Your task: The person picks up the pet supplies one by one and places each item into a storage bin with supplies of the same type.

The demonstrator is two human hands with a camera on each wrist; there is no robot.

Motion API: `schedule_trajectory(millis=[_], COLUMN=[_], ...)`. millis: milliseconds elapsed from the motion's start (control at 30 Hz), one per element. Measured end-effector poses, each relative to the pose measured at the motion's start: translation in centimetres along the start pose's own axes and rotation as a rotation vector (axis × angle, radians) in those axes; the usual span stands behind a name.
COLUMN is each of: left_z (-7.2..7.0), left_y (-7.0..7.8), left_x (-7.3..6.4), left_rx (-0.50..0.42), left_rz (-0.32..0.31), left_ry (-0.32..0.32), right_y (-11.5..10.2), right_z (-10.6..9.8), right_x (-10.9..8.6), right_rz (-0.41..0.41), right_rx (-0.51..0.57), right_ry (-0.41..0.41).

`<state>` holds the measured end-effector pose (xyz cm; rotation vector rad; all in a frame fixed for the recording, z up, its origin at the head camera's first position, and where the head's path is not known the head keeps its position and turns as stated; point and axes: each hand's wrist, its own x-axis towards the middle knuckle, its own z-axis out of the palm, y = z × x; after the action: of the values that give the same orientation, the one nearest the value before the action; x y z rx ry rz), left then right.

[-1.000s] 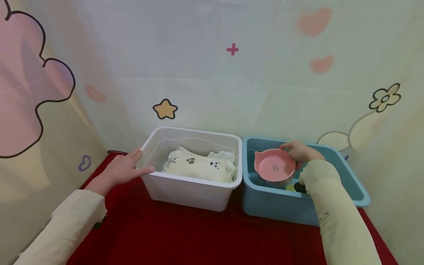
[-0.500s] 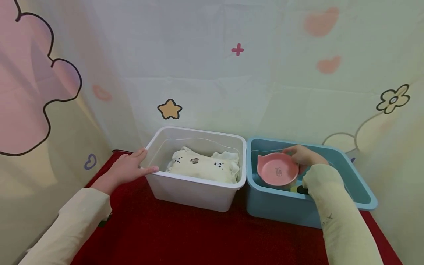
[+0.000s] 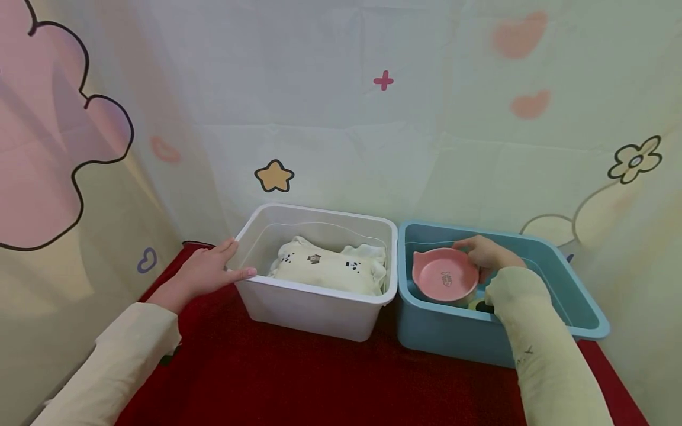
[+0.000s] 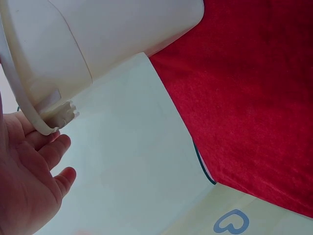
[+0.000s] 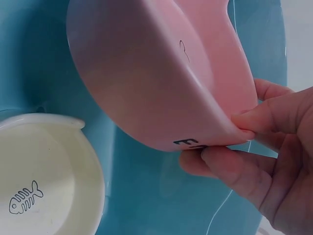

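Note:
My right hand (image 3: pixel 492 253) pinches the rim of a pink cat-eared bowl (image 3: pixel 445 275) between thumb and fingers, inside the blue bin (image 3: pixel 588 322). In the right wrist view the bowl is tilted, and dark lettering shows on its outer side near the fingertips. A cream bowl (image 5: pixel 46 181) with a fish-bone drawing lies beside it in that bin. My left hand (image 3: pixel 205 272) rests on the near left corner of the white bin (image 3: pixel 314 313), thumb over the front rim and fingers at the side rim. The left wrist view shows fingers under the rim's lip.
A cream pillow (image 3: pixel 319 269) with small animal prints and a ruffled edge lies in the white bin. Both bins stand side by side on a red cloth (image 3: pixel 298 384). Behind them hangs a printed curtain (image 3: pixel 319 118). A black object (image 3: pixel 483 307) shows partly near my right sleeve.
The head view has shifted slightly, so the bins appear further right. The pink bowl sits slightly lower within the blue bin, still held by my right hand. My left hand stays on the white rim.

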<state>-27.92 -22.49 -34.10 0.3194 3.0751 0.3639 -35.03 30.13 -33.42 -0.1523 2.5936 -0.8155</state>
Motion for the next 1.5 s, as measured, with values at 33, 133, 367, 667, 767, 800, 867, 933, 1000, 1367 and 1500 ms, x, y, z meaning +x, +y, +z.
schedule_trajectory(millis=[33, 133, 367, 667, 767, 800, 867, 933, 1000, 1367, 1500], left_z=[0.0, 0.1, 0.2, 0.3, 0.3, 0.2, 0.2, 0.1, 0.1, 0.0, 0.1], left_y=[0.0, -0.1, -0.1, -0.1, -0.1, -0.1, -0.1, -0.1, -0.1, -0.1, -0.1], left_x=[0.0, 0.1, 0.2, 0.2, 0.2, 0.2, 0.1, 0.1, 0.1, 0.0, 0.0], left_rx=[0.001, -0.003, -0.014, -0.013, -0.009, -0.006, -0.004, -0.008, -0.013, -0.015, -0.017], left_rz=[0.001, -0.005, -0.005, -0.007, -0.005, -0.003, -0.001, -0.004, -0.007, -0.005, -0.006], left_ry=[0.001, 0.005, 0.008, 0.007, 0.008, 0.008, 0.009, 0.007, 0.003, -0.010, -0.013], right_y=[0.0, 0.0, -0.2, -0.3, -0.3, -0.3, -0.4, -0.4, -0.5, -0.8, -1.0], right_z=[0.0, 0.1, 0.4, 0.5, 0.5, 0.6, 0.6, 0.6, 0.7, 0.9, 1.1], right_x=[0.0, 0.1, 0.4, 0.5, 0.5, 0.5, 0.6, 0.6, 0.6, 0.9, 0.8], right_rz=[-0.001, -0.004, -0.004, -0.009, -0.011, -0.009, -0.008, -0.006, -0.006, 0.009, 0.020], right_rx=[0.000, -0.002, -0.031, -0.034, -0.032, -0.030, -0.025, -0.020, -0.023, -0.025, -0.019], right_ry=[0.000, 0.003, 0.014, 0.008, 0.008, 0.008, 0.008, 0.006, 0.006, 0.004, 0.005])
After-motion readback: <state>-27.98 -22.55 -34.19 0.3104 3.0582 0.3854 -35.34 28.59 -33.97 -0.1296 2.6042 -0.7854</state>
